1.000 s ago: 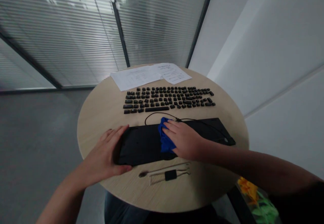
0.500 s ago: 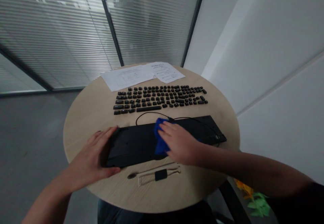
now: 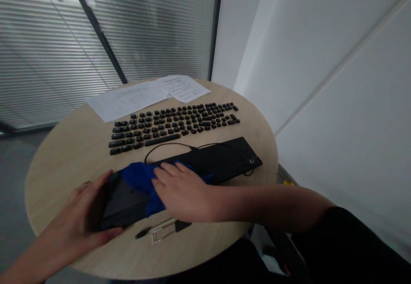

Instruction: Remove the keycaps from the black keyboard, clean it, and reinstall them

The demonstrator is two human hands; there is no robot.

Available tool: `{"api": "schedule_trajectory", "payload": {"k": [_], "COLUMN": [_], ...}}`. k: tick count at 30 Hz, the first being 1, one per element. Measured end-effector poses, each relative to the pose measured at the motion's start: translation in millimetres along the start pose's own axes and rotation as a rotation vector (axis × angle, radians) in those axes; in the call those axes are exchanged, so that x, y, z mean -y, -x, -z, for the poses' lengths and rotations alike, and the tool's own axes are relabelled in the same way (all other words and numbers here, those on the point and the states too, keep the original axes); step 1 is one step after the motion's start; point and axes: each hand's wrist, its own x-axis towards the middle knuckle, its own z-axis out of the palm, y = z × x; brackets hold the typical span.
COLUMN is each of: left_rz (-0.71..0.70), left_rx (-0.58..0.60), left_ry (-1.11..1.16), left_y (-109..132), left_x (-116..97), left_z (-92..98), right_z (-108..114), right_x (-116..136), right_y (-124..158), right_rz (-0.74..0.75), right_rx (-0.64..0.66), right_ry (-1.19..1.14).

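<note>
A black keyboard [image 3: 227, 157] without keycaps on its visible flat side lies across the round table, slightly slanted. My left hand [image 3: 77, 215] grips its left end, thumb at the near edge and fingers at the far edge. A crumpled blue cloth [image 3: 138, 177] is spread over the left half of the keyboard. My right hand [image 3: 183, 189] is on this cloth, fingers bent and pressing it against the surface. The keyboard's thin black cable [image 3: 167, 144] loops behind and over its right part.
Loose black keycaps [image 3: 162, 140] stand in rows behind the keyboard. Printed paper sheets [image 3: 138, 100] lie at the table's far edge. In front are a small dark-tipped brush [image 3: 143, 233] and a wire tool [image 3: 158, 235], partly under my right hand. A white wall [image 3: 321, 61] rises to the right.
My right hand has slid the cloth leftward along the keyboard, and the cloth is now more spread out. My left hand still holds the left end. The view has turned right.
</note>
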Motion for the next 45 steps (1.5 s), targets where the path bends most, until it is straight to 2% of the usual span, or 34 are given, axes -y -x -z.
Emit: {"api": "schedule_trajectory", "payload": {"k": [4,8,12,15,18,20,22,24,28,32,36,38,41,45], "left_rz": [0.036,0.035,0.019,0.019,0.029,0.024,0.013,0.003,-0.030,-0.073,-0.032,-0.020,-0.017,-0.030], "left_rx": [-0.050,-0.069,-0.055,-0.043,-0.053,-0.062,-0.071,-0.081,-0.073,-0.025,-0.059,-0.062,-0.060,-0.050], "left_ry": [0.038,0.059,0.070,0.084,0.074,0.067,0.070,0.076,0.023,-0.053,-0.030,-0.016,-0.005,-0.027], "left_y": [0.3,0.1,-0.8,-1.4,-1.7,-1.7,-1.3,-0.6,0.8,1.0,2.0,2.9,3.8,3.1], "left_x": [-7.9,-11.0,-12.0,-11.3,-10.6,-10.8,-11.0,-9.6,3.3,17.5,7.1,-3.3,-13.0,-7.6], "left_z": [-2.6,-2.6,-1.3,-0.5,-0.6,-1.4,-2.7,-4.4,-6.8,-7.4,-6.4,-5.5,-3.6,0.1], "right_z": [11.1,19.0,30.4,53.2,74.6,75.9,64.9,47.9,24.3,21.9,24.6,27.4,33.3,35.4], "right_x": [-50.4,-87.4,-108.4,-127.1,-156.8,-177.2,-191.6,-197.5,-186.7,-158.9,-147.5,-156.8,-183.9,-211.5], "right_y": [56.9,96.7,120.8,136.1,149.4,155.0,157.1,155.7,140.8,109.8,94.3,104.9,137.9,174.0], "right_rz": [-0.196,-0.359,-0.392,-0.420,-0.500,-0.511,-0.481,-0.460,-0.452,-0.312,-0.244,-0.261,-0.361,-0.461], "right_rx": [0.121,0.213,0.141,-0.048,-0.201,-0.140,-0.004,0.080,0.076,0.093,0.102,0.128,0.156,0.138], "right_ry": [-0.026,-0.010,-0.068,-0.123,-0.064,-0.059,-0.101,-0.132,-0.144,-0.155,-0.130,-0.108,-0.069,-0.077]}}
